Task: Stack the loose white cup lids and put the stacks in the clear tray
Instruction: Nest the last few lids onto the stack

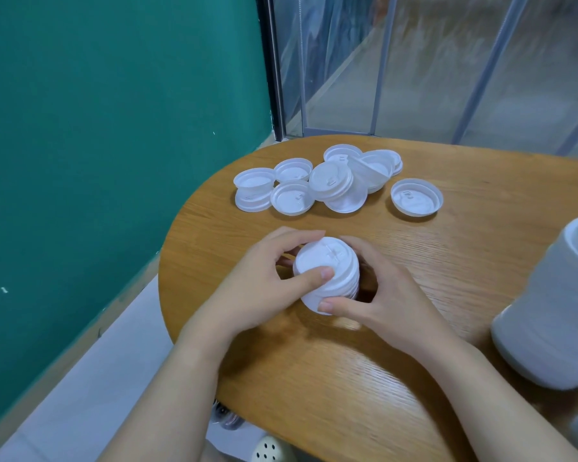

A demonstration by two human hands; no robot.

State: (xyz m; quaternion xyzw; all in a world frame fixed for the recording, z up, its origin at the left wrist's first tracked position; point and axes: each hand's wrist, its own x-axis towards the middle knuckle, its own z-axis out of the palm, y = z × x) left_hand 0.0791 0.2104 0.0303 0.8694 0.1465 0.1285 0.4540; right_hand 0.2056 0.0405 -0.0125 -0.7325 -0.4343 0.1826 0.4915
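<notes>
A short stack of white cup lids (327, 268) stands on the wooden table (464, 268) in front of me. My left hand (257, 288) wraps its left side, thumb pressing on the top lid. My right hand (387, 301) grips the right side, thumb at the stack's base. Beyond it, several loose white lids (327, 185) lie in a pile, some overlapping, and one single lid (416, 200) lies upside down to the right. At the right edge lies a long stack of lids (554, 308), blurred; whether it rests in the clear tray I cannot tell.
The table's rounded left edge (167, 271) drops to a pale floor beside a green wall (97, 161). Clear plastic curtains and metal posts (381, 68) stand behind the table. A perforated pale object (267, 450) shows below the near edge.
</notes>
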